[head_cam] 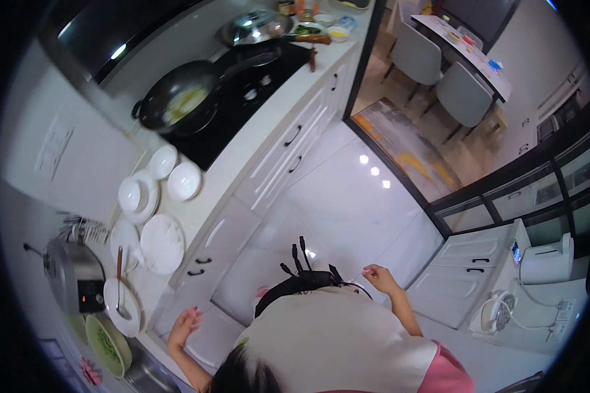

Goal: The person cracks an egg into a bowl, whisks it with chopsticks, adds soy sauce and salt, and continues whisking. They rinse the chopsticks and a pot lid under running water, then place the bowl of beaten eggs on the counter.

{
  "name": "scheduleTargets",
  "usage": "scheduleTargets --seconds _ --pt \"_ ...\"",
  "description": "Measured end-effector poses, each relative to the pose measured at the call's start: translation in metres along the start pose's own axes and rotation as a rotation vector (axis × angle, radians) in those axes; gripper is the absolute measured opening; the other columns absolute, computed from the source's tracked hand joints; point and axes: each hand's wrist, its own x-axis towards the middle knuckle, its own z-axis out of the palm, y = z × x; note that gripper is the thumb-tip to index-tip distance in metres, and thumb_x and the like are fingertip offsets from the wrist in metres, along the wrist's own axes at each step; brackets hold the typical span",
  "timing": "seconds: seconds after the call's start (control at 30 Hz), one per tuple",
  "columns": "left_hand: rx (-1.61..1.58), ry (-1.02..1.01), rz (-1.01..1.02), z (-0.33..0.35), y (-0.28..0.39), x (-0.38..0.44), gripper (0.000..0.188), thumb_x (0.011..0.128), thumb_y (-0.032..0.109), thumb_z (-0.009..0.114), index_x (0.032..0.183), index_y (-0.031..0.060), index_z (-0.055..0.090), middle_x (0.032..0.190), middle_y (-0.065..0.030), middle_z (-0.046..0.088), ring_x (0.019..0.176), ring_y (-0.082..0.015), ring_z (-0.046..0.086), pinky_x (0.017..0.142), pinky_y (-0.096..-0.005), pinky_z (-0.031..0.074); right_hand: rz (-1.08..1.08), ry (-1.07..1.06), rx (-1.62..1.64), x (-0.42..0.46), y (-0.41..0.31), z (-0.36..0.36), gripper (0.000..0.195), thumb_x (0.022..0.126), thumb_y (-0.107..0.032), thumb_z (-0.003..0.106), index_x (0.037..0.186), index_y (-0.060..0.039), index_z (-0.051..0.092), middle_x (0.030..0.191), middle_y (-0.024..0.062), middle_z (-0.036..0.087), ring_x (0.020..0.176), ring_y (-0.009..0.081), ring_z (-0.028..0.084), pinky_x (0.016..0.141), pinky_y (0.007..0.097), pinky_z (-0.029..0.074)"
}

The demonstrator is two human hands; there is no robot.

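Note:
My left hand [186, 326] is raised beside the counter edge near the sink, fingers slightly bent, with nothing visible in it. My right hand [377, 277] hangs over the floor to the right of my body, its fingers curled loosely; no object shows in it. Nearest my left hand on the counter is a white plate [133, 314] with a wooden-handled ladle [119, 275] lying on it. Farther up stand white bowls [184, 182] and a scalloped white plate [162, 244]. A black wok [152, 105] on the cooktop holds oily, yellowish contents.
A rice cooker [73, 275], a green basin [123, 361] of chopped greens and the sink [150, 376] are at the left. A lidded pan [255, 27] sits at the cooktop's far end, its handle [309, 38] over the counter. A black-framed glass door [491, 211] stands at the right.

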Motion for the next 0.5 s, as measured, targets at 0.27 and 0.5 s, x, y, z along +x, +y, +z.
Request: scheduleTargets --seconds 0.27,0.5 --pt "1.194 0.038 -0.206 0.161 -0.047 0.17 0.06 0.08 0.055 0.058 0.121 0.0117 0.055 0.122 -0.0184 0.056 0.116 -0.0371 0.05 0.097 -0.0478 0.04 0.023 0.077 -0.322 0.089 -0.024 -0.128 0.04 0.086 -0.03 0.062 0.114 -0.0023 0.058 0.098 0.0189 0.067 0.093 0.0322 0.064 0.081 0.0399 0.05" --pt "0.866 0.091 -0.023 0.267 0.071 0.284 0.049 0.081 0.049 0.058 0.102 0.0049 0.062 0.099 -0.0226 0.065 0.095 -0.0395 0.062 0.083 -0.0476 0.05 -0.092 0.035 -0.454 0.229 -0.084 -0.222 0.039 0.086 -0.027 0.062 0.116 -0.002 0.057 0.095 0.0186 0.067 0.091 0.0305 0.065 0.08 0.0394 0.051"
